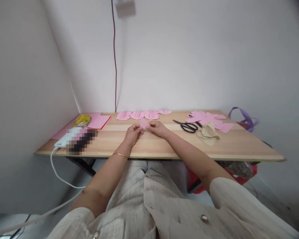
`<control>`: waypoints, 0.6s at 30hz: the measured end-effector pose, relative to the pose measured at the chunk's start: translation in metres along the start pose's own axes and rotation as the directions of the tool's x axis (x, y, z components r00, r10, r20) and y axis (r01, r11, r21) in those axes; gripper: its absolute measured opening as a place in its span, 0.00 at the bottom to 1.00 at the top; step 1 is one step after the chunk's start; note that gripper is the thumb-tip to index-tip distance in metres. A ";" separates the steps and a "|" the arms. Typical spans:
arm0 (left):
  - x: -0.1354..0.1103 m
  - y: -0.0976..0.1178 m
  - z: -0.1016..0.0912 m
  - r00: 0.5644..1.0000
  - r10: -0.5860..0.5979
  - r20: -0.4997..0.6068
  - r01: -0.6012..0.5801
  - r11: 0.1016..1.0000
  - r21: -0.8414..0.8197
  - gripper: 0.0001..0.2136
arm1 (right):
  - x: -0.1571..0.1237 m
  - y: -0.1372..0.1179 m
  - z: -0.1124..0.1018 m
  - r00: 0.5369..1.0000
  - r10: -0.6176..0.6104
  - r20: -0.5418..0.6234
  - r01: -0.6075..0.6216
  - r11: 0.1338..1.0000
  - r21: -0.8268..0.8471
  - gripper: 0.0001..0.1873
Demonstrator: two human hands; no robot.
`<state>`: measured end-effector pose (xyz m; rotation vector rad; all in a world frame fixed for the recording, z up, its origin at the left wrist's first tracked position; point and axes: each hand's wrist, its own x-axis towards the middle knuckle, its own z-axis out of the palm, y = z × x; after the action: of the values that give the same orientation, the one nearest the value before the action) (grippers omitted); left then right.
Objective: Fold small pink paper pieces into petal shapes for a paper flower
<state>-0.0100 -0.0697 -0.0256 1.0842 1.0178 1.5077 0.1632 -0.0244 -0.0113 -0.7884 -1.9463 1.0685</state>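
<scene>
You're in a pale grey-beige top — streaky fabric, short sleeves, open collar unclear from here. Round shiny button on your right side, another partly cut off on the left. Trousers match in tone. Thin gold-coloured bracelet on your left forearm — both hands bare.

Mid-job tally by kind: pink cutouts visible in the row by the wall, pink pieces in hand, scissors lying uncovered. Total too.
Pink cutouts in row: 4
Pink piece between left hand and right hand: 1
Scissors, uncovered: 1
Total: 6
</scene>
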 end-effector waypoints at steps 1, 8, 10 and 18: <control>0.000 0.000 0.000 1.000 0.001 0.003 -0.001 1.000 0.001 0.15 | 0.000 0.000 0.000 1.000 -0.007 0.000 0.007 1.000 -0.004 0.18; -0.003 -0.001 0.001 0.996 0.018 0.087 -0.027 0.995 0.101 0.13 | -0.002 -0.007 0.002 0.997 0.028 -0.075 -0.019 0.994 0.111 0.18; -0.004 0.000 0.002 0.995 0.020 0.103 -0.032 0.993 0.110 0.14 | -0.002 -0.006 0.005 0.998 0.034 -0.054 -0.023 0.982 0.185 0.20; -0.006 0.002 0.003 0.997 0.002 0.079 -0.011 0.993 0.118 0.14 | -0.002 -0.012 0.004 0.996 0.014 -0.084 -0.007 0.996 0.087 0.19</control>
<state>-0.0067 -0.0753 -0.0233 1.2213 1.0603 1.4133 0.1594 -0.0331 -0.0030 -0.7843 -1.8142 1.1006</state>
